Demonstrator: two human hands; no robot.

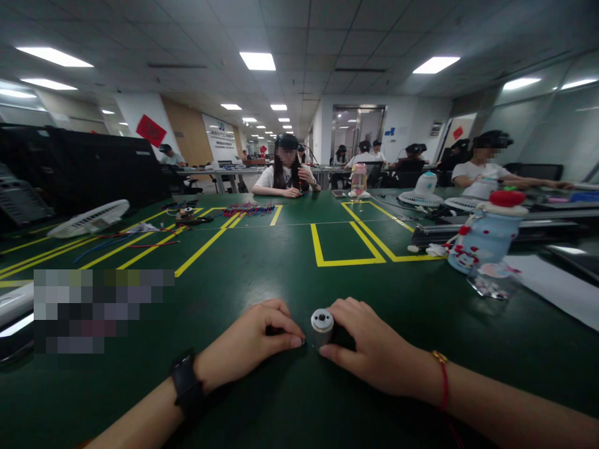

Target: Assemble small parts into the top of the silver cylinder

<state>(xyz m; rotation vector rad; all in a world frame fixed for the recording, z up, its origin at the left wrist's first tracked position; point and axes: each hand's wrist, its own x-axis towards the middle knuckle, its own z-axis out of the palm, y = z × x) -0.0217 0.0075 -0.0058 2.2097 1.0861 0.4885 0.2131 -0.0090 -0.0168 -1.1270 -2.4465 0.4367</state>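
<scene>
A small silver cylinder that looks like an electric motor (322, 330) stands upright on the green table (243, 418). My right hand (369, 343) is closed around its right side, thumb in front and fingers behind. The motor's round top face shows a dark centre and small holes. Just left of it, my left hand (262, 333) is closed in a pinch, thumb against forefinger. A tiny dark piece shows at those fingertips, too small to name. A narrow gap separates this pinch from the motor.
To the right stand a light blue bottle (486, 240), a small clear packet (491, 280) and white paper (556, 290). Red and blue wires (246, 212) lie farther back. A white fan (91, 218) is at left. A person (285, 168) sits across the table.
</scene>
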